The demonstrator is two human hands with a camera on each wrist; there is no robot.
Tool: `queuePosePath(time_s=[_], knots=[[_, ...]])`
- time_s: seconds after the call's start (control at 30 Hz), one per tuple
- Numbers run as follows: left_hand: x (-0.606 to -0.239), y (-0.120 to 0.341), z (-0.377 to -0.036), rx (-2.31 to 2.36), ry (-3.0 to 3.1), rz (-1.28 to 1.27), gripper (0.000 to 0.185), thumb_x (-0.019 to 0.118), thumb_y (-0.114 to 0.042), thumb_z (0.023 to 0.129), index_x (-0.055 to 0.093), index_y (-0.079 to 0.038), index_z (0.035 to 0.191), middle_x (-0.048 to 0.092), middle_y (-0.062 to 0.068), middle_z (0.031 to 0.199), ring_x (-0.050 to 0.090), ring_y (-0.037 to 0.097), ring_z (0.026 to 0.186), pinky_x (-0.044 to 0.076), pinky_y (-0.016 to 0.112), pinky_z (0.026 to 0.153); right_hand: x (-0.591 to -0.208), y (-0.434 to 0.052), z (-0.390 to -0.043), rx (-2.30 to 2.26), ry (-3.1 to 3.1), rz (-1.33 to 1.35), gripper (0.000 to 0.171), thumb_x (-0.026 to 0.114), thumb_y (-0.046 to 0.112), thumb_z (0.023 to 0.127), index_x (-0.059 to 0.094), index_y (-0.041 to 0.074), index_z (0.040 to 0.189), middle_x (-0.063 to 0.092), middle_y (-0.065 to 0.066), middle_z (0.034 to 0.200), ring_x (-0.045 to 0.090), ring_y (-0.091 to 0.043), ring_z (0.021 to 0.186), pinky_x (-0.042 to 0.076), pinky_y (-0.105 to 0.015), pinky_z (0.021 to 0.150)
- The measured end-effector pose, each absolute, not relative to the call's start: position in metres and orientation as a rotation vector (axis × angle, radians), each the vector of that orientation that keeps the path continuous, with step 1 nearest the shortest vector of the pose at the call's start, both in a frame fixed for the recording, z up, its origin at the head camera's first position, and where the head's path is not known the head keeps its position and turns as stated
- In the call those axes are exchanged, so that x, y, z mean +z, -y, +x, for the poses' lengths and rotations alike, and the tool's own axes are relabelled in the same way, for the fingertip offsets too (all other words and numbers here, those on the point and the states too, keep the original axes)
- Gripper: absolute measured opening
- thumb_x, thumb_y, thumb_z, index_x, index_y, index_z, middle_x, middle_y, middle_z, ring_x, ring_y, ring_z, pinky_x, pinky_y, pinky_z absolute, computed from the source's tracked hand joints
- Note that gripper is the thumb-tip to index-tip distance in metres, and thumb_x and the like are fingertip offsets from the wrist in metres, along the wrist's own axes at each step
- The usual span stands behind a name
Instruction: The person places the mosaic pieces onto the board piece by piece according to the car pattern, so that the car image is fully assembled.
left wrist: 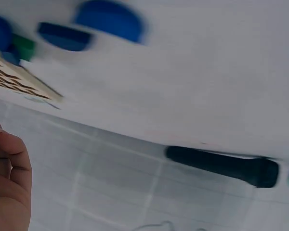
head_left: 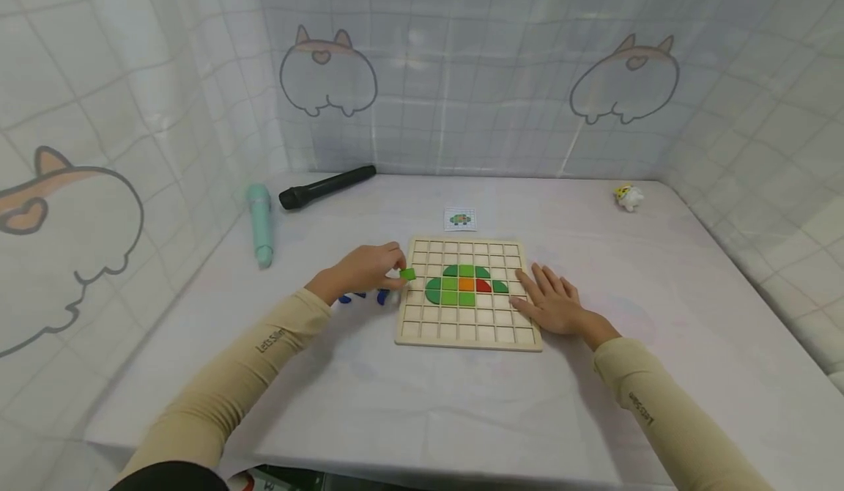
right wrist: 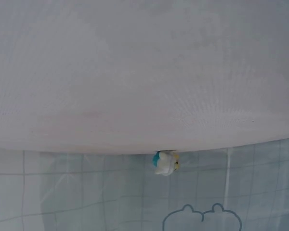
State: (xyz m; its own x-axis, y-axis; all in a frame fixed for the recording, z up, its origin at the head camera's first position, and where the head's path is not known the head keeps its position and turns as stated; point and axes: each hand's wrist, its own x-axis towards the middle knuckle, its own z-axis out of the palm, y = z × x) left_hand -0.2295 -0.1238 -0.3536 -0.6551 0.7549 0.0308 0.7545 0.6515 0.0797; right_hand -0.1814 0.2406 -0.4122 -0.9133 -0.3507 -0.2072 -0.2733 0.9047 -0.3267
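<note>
My left hand (head_left: 369,267) pinches a light green square tile (head_left: 408,274) at the left edge of a wooden grid board (head_left: 430,330). On the board, light and dark green pieces surround an orange square (head_left: 466,284), with a red piece (head_left: 483,286) to its right. A separate dark green piece (head_left: 500,286) lies farther right. Straight fingers of my right hand (head_left: 554,306) rest on the board's right edge. Several blue pieces (head_left: 382,297) lie on the table below my left hand; the left wrist view shows a blue half-round piece (left wrist: 111,20), blurred.
Behind the board lies a small picture card (head_left: 460,219) with a colored grid pattern. A black microphone (head_left: 327,187) and a mint-green microphone (head_left: 261,226) lie at the back left. A small white-and-yellow figurine (head_left: 629,198) stands at the back right. Curtains enclose the table.
</note>
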Motion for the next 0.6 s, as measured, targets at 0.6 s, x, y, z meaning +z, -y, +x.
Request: queuePosePath(time_s=[0.6], knots=[[-0.37, 0.004, -0.221, -0.136, -2.714, 1.636, 0.029, 0.063, -0.037, 0.091, 0.061, -0.007, 0.091, 0.053, 0.0, 0.086, 0.049, 0.008, 0.063, 0.043, 0.018, 0.055, -0.414, -0.241, -0.184, -0.4, -2.806, -0.464, 0.08, 0.02, 0.066, 0.094, 0.005, 0.013, 0.153, -0.008, -0.019, 0.155, -0.01, -0.037, 0.14, -0.002, -0.059, 0.104]])
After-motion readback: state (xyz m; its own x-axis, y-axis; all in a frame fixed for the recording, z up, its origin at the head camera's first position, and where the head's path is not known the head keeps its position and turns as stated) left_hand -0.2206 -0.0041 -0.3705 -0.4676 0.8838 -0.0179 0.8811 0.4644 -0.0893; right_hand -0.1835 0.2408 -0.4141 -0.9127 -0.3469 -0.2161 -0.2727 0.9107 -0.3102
